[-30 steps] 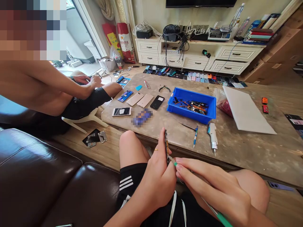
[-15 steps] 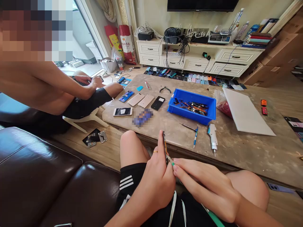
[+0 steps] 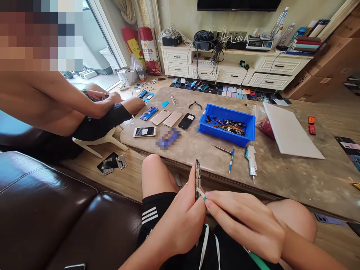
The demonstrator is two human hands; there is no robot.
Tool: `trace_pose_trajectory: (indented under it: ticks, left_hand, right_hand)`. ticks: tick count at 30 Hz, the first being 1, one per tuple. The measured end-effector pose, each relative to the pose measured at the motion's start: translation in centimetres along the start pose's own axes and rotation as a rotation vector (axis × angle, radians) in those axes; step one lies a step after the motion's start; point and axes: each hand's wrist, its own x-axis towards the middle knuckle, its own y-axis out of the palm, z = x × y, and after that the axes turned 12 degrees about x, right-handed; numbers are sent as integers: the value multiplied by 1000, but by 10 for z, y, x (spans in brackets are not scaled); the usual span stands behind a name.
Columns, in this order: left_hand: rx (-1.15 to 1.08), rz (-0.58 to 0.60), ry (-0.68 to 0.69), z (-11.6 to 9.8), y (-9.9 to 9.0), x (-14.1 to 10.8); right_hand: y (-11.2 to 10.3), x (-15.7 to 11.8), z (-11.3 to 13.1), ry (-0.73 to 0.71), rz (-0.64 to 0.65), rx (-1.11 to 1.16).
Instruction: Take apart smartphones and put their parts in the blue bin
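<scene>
Left grip closed around a narrow phone frame, held upright and edge-on above the lap; right grip pinching a green-handled tool, its thin tip touching the frame's edge just beside the left grip. Ahead of both grips, on a stone tabletop, a blue parts bin, an electric screwdriver and a blue precision screwdriver. Well left of the left grip, a seated co-worker's hands.
</scene>
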Motion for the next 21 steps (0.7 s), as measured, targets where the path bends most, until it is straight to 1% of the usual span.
trace_pose_trajectory:
  ticks: [2, 3, 5, 7, 10, 13, 17, 21]
  left_hand:
    - [-74, -30, -59, -1, -1, 0]
    - [-117, -50, -87, -1, 0, 1]
    - [-168, -72, -105, -2, 2, 2]
    - [-208, -84, -117, -3, 3, 3]
    - [-256, -97, -143, -3, 5, 3]
    - [-241, -92, -140, 0, 8, 0]
    - [-316, -96, -236, 4, 12, -2]
    - [-386, -122, -290, 7, 14, -2]
  right_hand:
    - [0, 4, 1, -48, -38, -15]
    - [1, 5, 2, -34, -47, -31]
    - [4, 5, 2, -20, -64, -58]
    - [6, 5, 1, -38, -74, -65]
    - [7, 5, -1, -70, -78, -50]
    - [8, 7, -1, -81, -71, -17]
    - [11, 8, -1, -81, -65, 10]
    - [18, 5, -1, -85, -71, 25]
